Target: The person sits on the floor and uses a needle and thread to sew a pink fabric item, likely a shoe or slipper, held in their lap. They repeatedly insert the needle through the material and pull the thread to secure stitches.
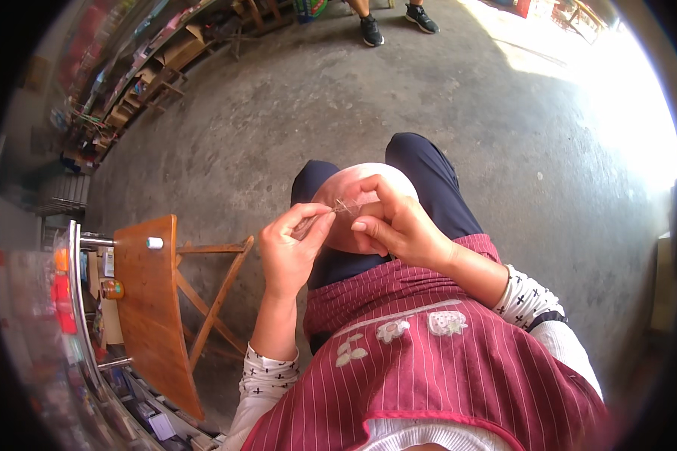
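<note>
Above my lap, my left hand (297,240) pinches a small, thin, brownish wiry piece (340,206) between thumb and fingertips. Close on its right is my right hand (399,223), its fingers curled and the thumb drawn in towards the index finger. Something clear and thin seems to run between the two hands, too fine to name. A pale pink round thing (337,185), like a bowl or plate, rests on my thighs beneath both hands and is partly hidden by them.
At my left stands a brown wooden folding table (147,316) with a small white cylinder (154,243) on it. An orange-brown jar (113,289) is by its far edge. Shelves with boxes (180,52) line the far left. A person's black shoes (371,31) show on the concrete floor ahead.
</note>
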`<state>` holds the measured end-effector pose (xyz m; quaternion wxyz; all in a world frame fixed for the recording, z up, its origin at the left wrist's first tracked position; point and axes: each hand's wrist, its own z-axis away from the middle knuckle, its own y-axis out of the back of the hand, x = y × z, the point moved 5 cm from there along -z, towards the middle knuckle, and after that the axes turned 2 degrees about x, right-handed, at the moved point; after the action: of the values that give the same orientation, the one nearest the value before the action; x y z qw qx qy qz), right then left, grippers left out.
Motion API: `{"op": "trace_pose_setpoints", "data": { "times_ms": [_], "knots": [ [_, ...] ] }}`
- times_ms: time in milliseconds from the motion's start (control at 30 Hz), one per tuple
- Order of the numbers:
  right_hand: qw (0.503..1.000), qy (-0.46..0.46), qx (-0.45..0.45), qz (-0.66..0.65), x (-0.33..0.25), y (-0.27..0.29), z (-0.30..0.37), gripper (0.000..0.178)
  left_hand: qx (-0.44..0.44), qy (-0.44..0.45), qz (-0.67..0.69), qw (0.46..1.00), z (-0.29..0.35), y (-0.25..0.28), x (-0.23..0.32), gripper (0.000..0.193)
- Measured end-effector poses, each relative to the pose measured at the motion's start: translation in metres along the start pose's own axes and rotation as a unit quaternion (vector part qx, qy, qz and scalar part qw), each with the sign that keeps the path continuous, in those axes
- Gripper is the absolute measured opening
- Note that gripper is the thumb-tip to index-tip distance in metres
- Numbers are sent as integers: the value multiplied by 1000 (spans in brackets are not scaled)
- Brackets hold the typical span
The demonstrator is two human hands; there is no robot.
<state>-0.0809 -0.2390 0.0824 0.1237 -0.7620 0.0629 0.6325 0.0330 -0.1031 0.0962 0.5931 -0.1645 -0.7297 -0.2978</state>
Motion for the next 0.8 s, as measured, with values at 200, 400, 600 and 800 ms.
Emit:
{"op": "trace_pose_setpoints", "data": {
  "times_ms": [200, 400, 600, 800],
  "knots": [
    [997, 59, 44, -12, -12, 12, -9, 9, -3, -12, -59, 998, 0, 4, -2, 9],
    [970, 133, 203, 29, -76, 72, 8, 15, 4, -98, -95, 991, 1, 7, 4, 8],
    [923, 257, 282, -49, -110, 110, 31, 23, -21, -165, -120, 979, 3, 3, 17, 10],
    [993, -98, 21, 55, -23, 3, 11, 11, -21, -158, -129, 979, 1, 10, 15, 9]
  ]
}}
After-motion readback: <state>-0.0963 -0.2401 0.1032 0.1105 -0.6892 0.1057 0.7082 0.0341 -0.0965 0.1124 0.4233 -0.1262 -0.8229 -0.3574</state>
